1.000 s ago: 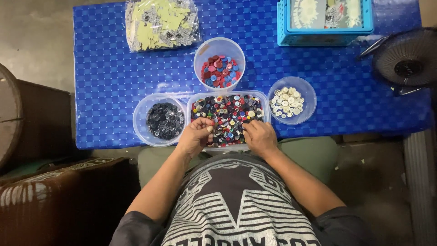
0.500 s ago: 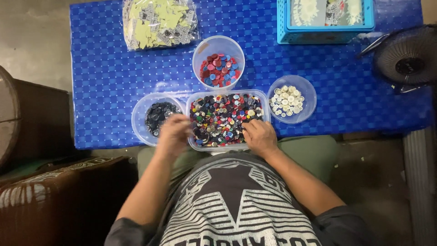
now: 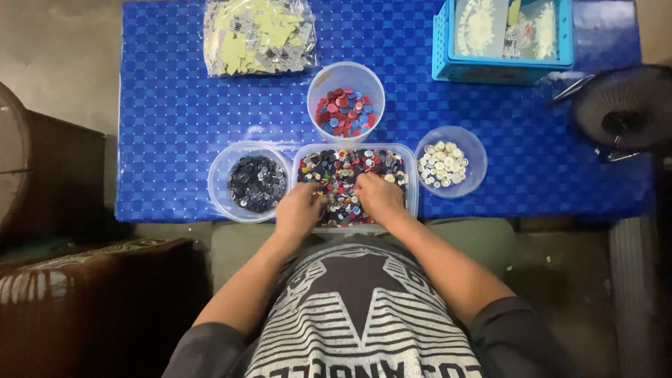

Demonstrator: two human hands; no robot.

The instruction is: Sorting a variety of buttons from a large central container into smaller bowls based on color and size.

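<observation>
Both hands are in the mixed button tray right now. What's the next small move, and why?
Probably pinch one button with the left hand and carry it to the matching tub: dark tub, red-blue tub or white tub. The mixed tray looks full, and both hands, the right hand too, rest in it.

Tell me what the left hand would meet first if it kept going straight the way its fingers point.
The left hand lies in the tray of mixed buttons, fingers pointing away from the body. Going on, it would likely plough through more buttons, then reach the tray's far wall; beyond stands the tub of red and blue buttons.
</observation>
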